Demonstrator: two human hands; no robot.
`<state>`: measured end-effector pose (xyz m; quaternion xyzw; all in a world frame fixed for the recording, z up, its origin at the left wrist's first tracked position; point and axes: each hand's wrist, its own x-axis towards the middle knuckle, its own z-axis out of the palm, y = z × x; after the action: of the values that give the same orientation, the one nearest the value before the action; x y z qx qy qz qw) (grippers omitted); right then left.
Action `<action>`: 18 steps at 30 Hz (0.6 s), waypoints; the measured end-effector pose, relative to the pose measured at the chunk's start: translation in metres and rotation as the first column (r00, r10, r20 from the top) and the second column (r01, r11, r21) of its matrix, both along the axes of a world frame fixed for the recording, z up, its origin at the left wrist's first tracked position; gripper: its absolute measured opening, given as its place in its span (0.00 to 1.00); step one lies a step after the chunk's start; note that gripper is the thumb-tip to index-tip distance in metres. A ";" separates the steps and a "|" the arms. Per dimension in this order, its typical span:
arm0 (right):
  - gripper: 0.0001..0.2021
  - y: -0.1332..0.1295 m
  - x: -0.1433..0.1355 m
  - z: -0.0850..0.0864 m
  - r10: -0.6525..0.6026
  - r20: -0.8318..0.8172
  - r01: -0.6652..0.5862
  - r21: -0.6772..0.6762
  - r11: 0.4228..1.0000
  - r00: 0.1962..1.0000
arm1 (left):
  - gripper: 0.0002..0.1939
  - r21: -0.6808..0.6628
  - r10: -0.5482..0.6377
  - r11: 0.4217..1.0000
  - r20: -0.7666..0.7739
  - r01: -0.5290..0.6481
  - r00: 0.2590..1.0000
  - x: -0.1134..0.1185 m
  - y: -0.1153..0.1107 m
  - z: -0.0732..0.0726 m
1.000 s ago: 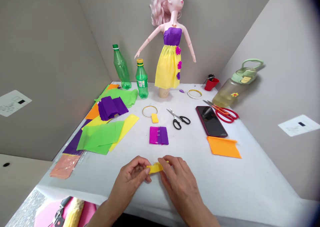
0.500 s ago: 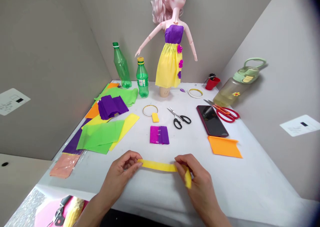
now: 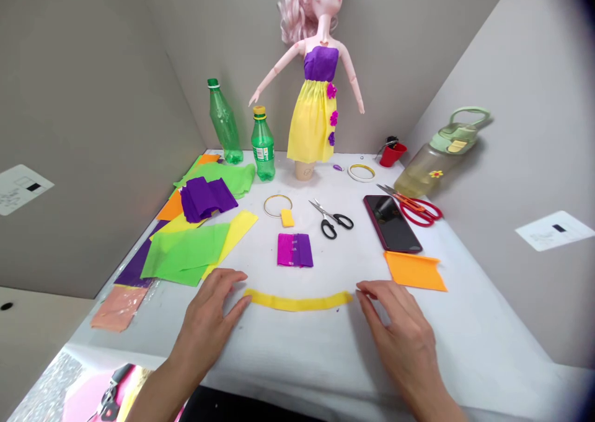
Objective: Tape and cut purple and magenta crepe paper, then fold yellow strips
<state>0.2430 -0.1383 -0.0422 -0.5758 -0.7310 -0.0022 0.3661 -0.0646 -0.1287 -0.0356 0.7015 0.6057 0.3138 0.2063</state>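
Note:
A narrow yellow strip (image 3: 297, 303) of crepe-like material lies stretched out on the white table, bowed slightly toward me. At its left end my left hand (image 3: 211, 313) is open, thumb and index finger spread on either side of the tip. My right hand (image 3: 400, 329) is just past the other end, fingers bent and slightly apart, nothing held between them. Beyond the strip is a folded magenta and purple piece (image 3: 295, 250). Farther back are small black-handled scissors (image 3: 331, 218) and a thin ring (image 3: 277, 206) with a little yellow square (image 3: 287, 218) beside it.
Colored sheets (image 3: 186, 251) are piled at left. Behind stand a doll (image 3: 312, 121) in a yellow skirt and two green bottles (image 3: 264, 146). On the right are a phone (image 3: 393, 224), red-handled scissors (image 3: 418, 210), an orange piece (image 3: 415, 271) and a water bottle (image 3: 427, 165).
Both hands have released the yellow strip and moved apart, the right one outward. The strip's folded right end is now laid out straight on the table.

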 end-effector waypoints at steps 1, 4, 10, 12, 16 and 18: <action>0.05 0.000 -0.002 0.002 0.069 0.000 -0.069 -0.006 0.998 0.998 | 0.11 0.041 -0.042 0.998 -0.012 0.043 0.999 0.003 -0.001 0.001; 0.07 0.000 -0.016 0.008 0.266 0.029 -0.263 -0.081 0.961 0.963 | 0.08 0.014 -0.260 0.965 -0.022 0.260 0.965 0.018 -0.003 0.005; 0.08 0.010 -0.036 0.009 0.409 0.214 -0.344 -0.284 0.895 0.887 | 0.09 -0.127 -0.444 0.893 -0.103 0.431 0.890 0.044 0.004 0.008; 0.08 0.012 -0.037 0.006 0.408 0.252 -0.328 -0.305 0.894 0.877 | 0.09 -0.144 -0.446 0.892 -0.121 0.429 0.887 0.046 0.008 0.009; 0.09 0.015 -0.036 0.001 0.404 0.267 -0.324 -0.297 0.898 0.875 | 0.07 -0.161 -0.452 0.887 -0.113 0.433 0.885 0.045 0.014 0.012; 0.09 0.015 -0.036 0.001 0.400 0.262 -0.324 -0.289 0.901 0.878 | 0.06 -0.159 -0.456 0.885 -0.103 0.438 0.884 0.045 0.014 0.012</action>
<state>0.2075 -0.1231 -0.0417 -0.4595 -0.8700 0.0620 0.1675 -0.0197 -0.1143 -0.0232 0.8272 0.4594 0.1680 0.2764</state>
